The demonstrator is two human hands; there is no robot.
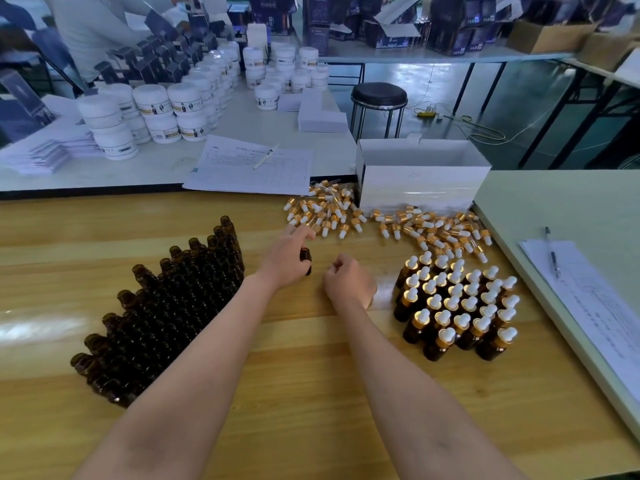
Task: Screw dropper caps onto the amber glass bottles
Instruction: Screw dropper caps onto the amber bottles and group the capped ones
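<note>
My left hand (289, 259) grips one uncapped amber bottle (306, 258) against its palm, with its fingers stretched toward the pile of gold-and-white dropper caps (322, 213). My right hand (348, 280) hovers just right of it, fingers loosely curled, holding nothing that I can see. A dense block of open amber bottles (166, 306) stands on the wooden table at the left. At the right stands a group of capped bottles (457, 303). More loose dropper caps (436, 230) lie behind them.
A white cardboard box (419, 178) sits behind the caps. A printed sheet with a pen (251, 166) lies on the far white table among white jars (156, 112). Papers and a pen (585, 299) lie on the pale table at right. A stool (379, 98) stands beyond.
</note>
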